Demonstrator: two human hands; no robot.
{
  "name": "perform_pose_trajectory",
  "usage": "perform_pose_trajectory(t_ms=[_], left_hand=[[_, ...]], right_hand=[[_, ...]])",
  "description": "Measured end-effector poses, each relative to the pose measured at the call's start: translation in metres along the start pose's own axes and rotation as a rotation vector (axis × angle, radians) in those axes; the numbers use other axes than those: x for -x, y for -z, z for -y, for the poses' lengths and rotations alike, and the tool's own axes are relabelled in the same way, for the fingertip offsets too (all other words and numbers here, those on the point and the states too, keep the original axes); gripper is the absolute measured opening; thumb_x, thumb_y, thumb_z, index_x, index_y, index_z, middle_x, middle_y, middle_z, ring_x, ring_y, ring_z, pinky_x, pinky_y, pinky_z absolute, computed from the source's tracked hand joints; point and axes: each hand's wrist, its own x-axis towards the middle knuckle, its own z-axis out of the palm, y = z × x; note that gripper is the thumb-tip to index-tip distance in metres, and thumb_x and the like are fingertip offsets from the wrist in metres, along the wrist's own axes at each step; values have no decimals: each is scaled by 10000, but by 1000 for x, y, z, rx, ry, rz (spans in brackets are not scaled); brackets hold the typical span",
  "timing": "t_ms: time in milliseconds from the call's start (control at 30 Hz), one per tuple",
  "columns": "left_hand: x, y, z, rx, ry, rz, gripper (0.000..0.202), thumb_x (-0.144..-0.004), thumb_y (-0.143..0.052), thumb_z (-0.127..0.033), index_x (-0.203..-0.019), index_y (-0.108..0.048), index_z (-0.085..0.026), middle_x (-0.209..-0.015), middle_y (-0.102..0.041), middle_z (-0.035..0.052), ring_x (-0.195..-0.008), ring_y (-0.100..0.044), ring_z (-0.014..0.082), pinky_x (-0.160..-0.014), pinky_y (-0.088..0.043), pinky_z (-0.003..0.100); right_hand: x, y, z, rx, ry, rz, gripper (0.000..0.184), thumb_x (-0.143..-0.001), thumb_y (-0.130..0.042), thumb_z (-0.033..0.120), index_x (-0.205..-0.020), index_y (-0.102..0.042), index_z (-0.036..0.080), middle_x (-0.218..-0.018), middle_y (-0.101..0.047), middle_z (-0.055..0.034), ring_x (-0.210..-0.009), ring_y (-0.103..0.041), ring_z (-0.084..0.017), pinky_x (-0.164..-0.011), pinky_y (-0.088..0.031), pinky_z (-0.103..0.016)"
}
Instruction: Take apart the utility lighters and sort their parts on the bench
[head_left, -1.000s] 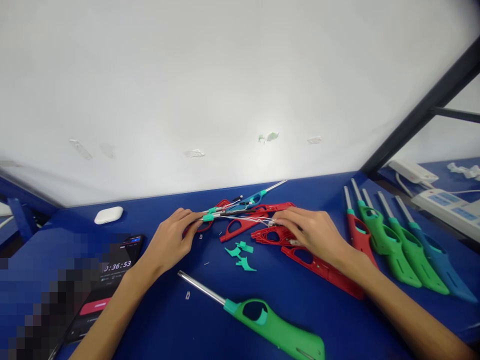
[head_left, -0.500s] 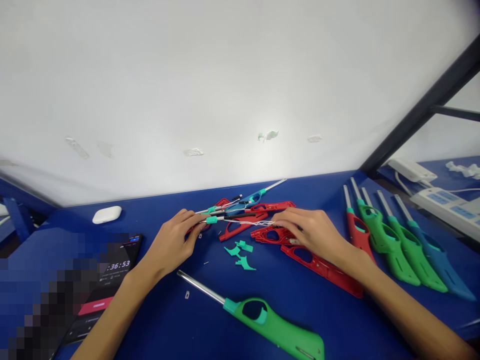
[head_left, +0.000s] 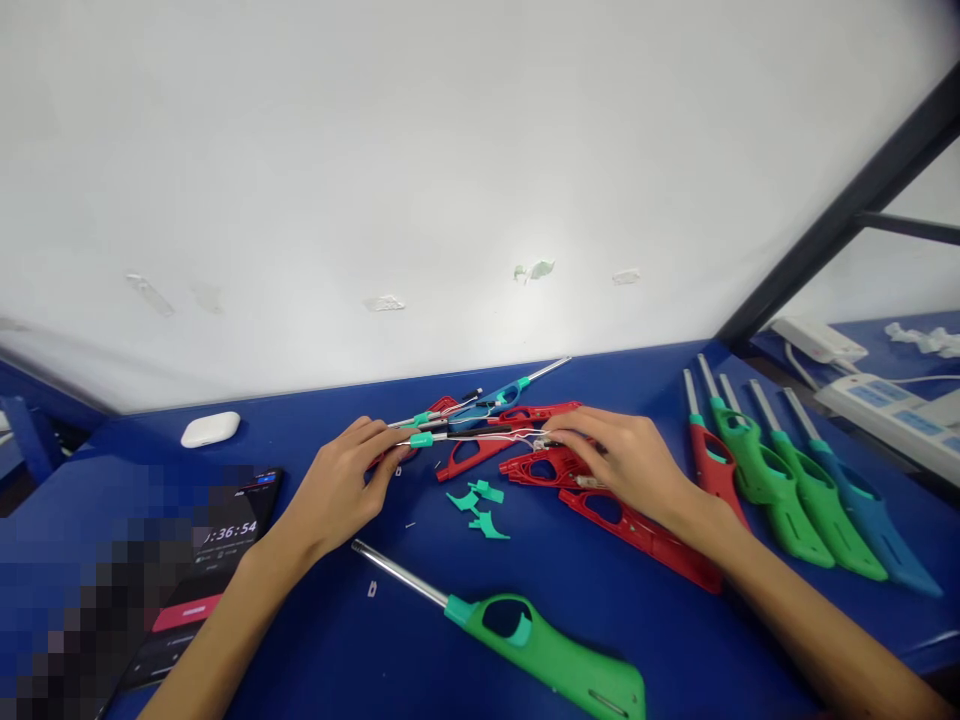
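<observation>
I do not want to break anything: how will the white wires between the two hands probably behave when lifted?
The white wires are probably floppy, as they curve between the left hand and the right hand. They look thin, so they are likely light and perhaps easily broken. They seem to run from the turquoise-collared tube, so it may come along.

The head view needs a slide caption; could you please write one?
Left hand holds a teal-collared lighter barrel, right hand pinches white wires, amid red lighter shells.
</observation>
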Motion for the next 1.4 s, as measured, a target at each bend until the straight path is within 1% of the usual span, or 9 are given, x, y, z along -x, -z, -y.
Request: perform_pose_trajectory(t_ms=[267, 433, 600, 733, 867, 1000, 1100, 1300, 1400], left_hand=[[-1, 5, -7, -12, -13, -26, 296, -1099, -495, -307, -1246, -730, -201, -895, -695, 47, -835, -573, 212, -742, -493, 344], [-1, 6, -13, -31, -28, -24, 289, -1079, -521, -325, -1209, -735, -181, -953, -731, 67, -864, -603, 221, -772, -521, 361], [-2, 2, -17, -45, -52, -26, 260, -1054, -597, -393, -1162, -741, -205, -981, -756, 56, -867, -652, 218, -787, -547, 361], [-2, -4, -20, -58, -69, -42, 288, -1074, -572, -446, -1105, -743, -216, -966, -764, 50, -798, -697, 191, -752, -560, 332], [-2, -7, -27, -72, -93, -46, 326, -1093, -537, -462, -1079, -734, -202, -961, -769, 61, -782, -726, 192, -726, -567, 320], [-2, -8, -36, -80, -127, -33, 289, -1106, -531, -415, -1171, -721, -207, -1003, -778, 57, -818, -733, 205, -738, -570, 326], [-2, -9, -41, -85, -140, -25, 278, -1116, -514, -369, -1249, -702, -213, -975, -768, 49, -801, -726, 198, -732, -563, 317], [-1, -8, -43, -74, -151, -23, 297, -1132, -464, -335, -1286, -686, -210, -1002, -752, 71, -819, -724, 189, -720, -562, 299], [0, -7, -47, -58, -163, -11, 332, -1133, -439, -278, -1396, -633, -224, -1010, -747, 70, -859, -731, 189, -722, -562, 288]], right_hand=[[-1, 4, 5, -13, 6, -32, 339, -1131, -468, 305, -1103, -801, 248, -1054, -818, -47, -799, -781, -196, -700, -609, -296], [-1, 4, 9, -40, 39, -17, 348, -1134, -466, 298, -1119, -807, 231, -1075, -815, -49, -775, -779, -186, -647, -615, -285], [-1, 0, 12, -53, 88, -17, 338, -1144, -469, 289, -1142, -798, 210, -1067, -815, -53, -852, -786, -203, -718, -624, -309], [1, -1, 19, -58, 111, -3, 332, -1149, -469, 276, -1151, -797, 224, -1055, -820, -41, -892, -786, -202, -790, -625, -307], [1, -1, 27, -63, 112, 7, 326, -1154, -476, 301, -1168, -794, 231, -1074, -819, -37, -887, -788, -191, -782, -616, -281], [1, -1, 33, -69, 130, 24, 333, -1161, -465, 305, -1182, -791, 239, -1065, -818, -29, -865, -788, -175, -740, -595, -255], [0, -2, 35, -65, 137, 22, 330, -1161, -471, 310, -1168, -792, 234, -1043, -817, -24, -835, -786, -173, -694, -572, -253], [2, -1, 39, -60, 143, 19, 348, -1168, -457, 324, -1142, -792, 234, -1008, -813, -25, -819, -780, -169, -653, -541, -247], [2, 0, 40, -60, 150, 17, 338, -1165, -464, 316, -1146, -789, 227, -1005, -808, -25, -806, -774, -172, -638, -531, -254]])
